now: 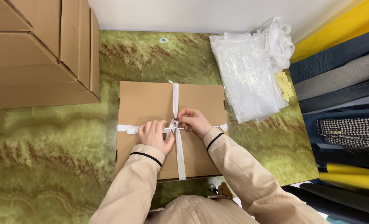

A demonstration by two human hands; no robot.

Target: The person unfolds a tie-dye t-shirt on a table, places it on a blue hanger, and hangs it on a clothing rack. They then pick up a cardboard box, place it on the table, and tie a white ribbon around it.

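Where white ribbon (175,108) crosses the cardboard box (151,103), left hand (154,135) and right hand (194,121) fingers pinched on it.

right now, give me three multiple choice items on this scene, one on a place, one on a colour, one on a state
1. Where does the stack of clear plastic bags lie?
A. right of the flat cardboard box
B. on top of it
C. left of it

2. What colour is the ribbon?
A. red
B. white
C. black

3. What are the left hand and right hand doing?
A. resting apart on the table
B. lifting the box
C. pinching the ribbon at its crossing

Key: 1 A, bags sit beyond the box's right edge; 2 B, its strips look white; 3 C, both hands' fingers meet there.
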